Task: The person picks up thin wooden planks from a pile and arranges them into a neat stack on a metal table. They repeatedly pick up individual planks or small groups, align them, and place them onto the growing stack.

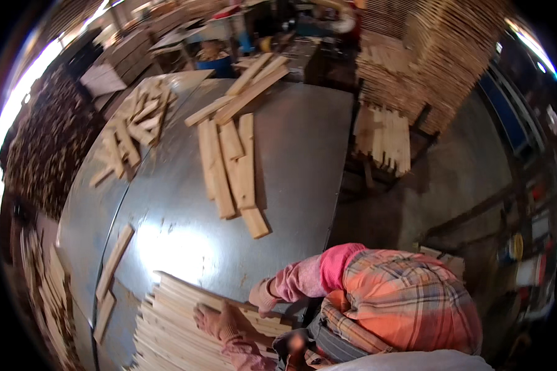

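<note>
Here both gloved hands, the left hand (220, 321) flat and open, the right hand (263, 297) curled on the edge, seem to be squaring the stack of wooden slats (173, 328) at the near desk (303, 148) edge, which probably needs even pressure next.

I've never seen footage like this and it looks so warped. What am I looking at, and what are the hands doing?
There is no machine here. One wide-angle camera on a person's head looks down, and its lens bends straight edges. The grey table carries loose boards, with a second scatter farther left. At the near edge lies a stack of thin slats. The left hand lies flat on that stack. The right hand, in a pink sleeve, touches its edge; whether it grips a slat is unclear.
</note>
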The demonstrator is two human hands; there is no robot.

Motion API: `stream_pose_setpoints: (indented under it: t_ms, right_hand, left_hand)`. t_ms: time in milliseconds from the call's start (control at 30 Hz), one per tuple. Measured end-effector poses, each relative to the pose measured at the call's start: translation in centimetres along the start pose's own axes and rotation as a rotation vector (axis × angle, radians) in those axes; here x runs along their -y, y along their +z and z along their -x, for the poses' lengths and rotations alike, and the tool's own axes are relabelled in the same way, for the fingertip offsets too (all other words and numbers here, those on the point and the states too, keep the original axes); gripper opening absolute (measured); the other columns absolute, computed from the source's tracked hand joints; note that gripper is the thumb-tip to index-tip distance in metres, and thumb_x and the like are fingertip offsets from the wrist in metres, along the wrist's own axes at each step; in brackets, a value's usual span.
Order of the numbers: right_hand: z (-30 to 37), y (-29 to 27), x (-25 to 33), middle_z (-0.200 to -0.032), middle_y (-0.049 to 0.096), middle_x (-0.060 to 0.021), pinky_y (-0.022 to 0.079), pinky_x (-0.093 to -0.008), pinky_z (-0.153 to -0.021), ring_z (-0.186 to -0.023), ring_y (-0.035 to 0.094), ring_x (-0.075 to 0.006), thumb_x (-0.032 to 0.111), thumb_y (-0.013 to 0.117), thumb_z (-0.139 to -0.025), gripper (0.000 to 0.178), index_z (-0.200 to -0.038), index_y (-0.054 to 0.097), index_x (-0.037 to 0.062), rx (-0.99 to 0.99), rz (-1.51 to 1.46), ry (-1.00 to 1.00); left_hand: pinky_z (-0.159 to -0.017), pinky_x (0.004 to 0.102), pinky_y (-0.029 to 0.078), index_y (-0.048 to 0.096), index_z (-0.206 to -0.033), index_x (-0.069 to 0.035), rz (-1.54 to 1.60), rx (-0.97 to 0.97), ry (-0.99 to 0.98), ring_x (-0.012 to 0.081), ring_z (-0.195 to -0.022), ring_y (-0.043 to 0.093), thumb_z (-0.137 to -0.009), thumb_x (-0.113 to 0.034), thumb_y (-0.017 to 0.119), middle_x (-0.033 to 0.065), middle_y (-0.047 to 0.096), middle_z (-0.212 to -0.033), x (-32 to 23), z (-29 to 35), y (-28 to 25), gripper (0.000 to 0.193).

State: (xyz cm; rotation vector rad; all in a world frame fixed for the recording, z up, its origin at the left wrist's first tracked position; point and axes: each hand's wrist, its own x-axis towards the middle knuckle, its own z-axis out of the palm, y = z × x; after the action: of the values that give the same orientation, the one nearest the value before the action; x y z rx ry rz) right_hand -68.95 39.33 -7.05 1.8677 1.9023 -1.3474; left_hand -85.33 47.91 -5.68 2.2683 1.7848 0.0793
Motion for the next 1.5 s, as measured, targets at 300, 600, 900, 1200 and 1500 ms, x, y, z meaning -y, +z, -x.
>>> stream_pose_setpoints:
  t_ms: [300, 600, 900, 1200, 1500]
  right_hand:
    - [8.1, -16.8, -29.4, -0.096, 0.075, -0.0196, 0.058, -0.0492, -0.081, -0.09, 0.074, -0.0376, 0.033, 0.072, -0.083, 0.034, -0.107, 0.072, 0.0084, -0.717, -0.107, 0.199]
    - [12.8, -40.7, -52.0, -0.124, 0.068, -0.0234, 0.05, -0.0485, -0.103, -0.116, 0.064, -0.0427, 0.033, 0.071, -0.085, 0.061, -0.138, 0.058, 0.005, -1.0, -0.184, 0.409]
    - [3.2, -57.9, -65.8, -0.135, 0.065, -0.0222, 0.05, -0.0539, -0.102, -0.124, 0.062, -0.0407, 0.04, 0.069, -0.092, 0.053, -0.132, 0.063, 0.0063, -0.888, -0.072, 0.745]
    - [-7.1, -57.8, -67.5, -0.136, 0.064, -0.0188, 0.047, -0.0655, -0.102, -0.128, 0.059, -0.0454, 0.063, 0.059, -0.093, 0.069, -0.134, 0.068, 0.0082, -0.69, 0.071, 0.797]
    - [-3.6, -46.8, -54.4, -0.118, 0.072, -0.0196, 0.045, -0.0463, -0.095, -0.117, 0.064, -0.0302, 0.068, 0.062, -0.087, 0.066, -0.112, 0.078, 0.0099, -0.46, 0.288, 0.523]
  left_hand:
    - [-0.115, 0.0473, 0.04, 0.047, -0.15, 0.003, 0.545, -0.173, 0.209, 0.0404, -0.138, 0.048, -0.096, -0.023, 0.072, 0.0267, 0.051, -0.148, -13.9, -14.0, 10.4, 0.064]
    - [-0.123, 0.0438, 0.03, 0.035, -0.155, 0.008, 0.288, 0.044, 0.078, 0.0413, -0.147, 0.038, -0.09, -0.042, 0.076, 0.0294, 0.042, -0.157, -40.7, -24.3, 13.8, 0.091]
    - [-0.115, 0.0477, 0.039, 0.042, -0.148, 0.006, 0.21, 0.017, -0.15, 0.0449, -0.136, 0.048, -0.075, -0.038, 0.085, 0.0287, 0.052, -0.145, -43.3, -21.5, 17.0, 0.095]
    - [-0.108, 0.047, 0.045, 0.045, -0.147, 0.005, 0.28, -0.141, -0.348, 0.044, -0.121, 0.057, -0.072, -0.027, 0.089, 0.0276, 0.057, -0.134, -36.0, -19.1, 18.4, 0.092]
    - [-0.083, 0.0405, 0.058, 0.054, -0.132, 0.007, 0.947, -0.075, -0.543, 0.0319, -0.094, 0.07, -0.076, -0.015, 0.087, 0.0201, 0.071, -0.113, -37.0, -20.1, 15.2, 0.068]
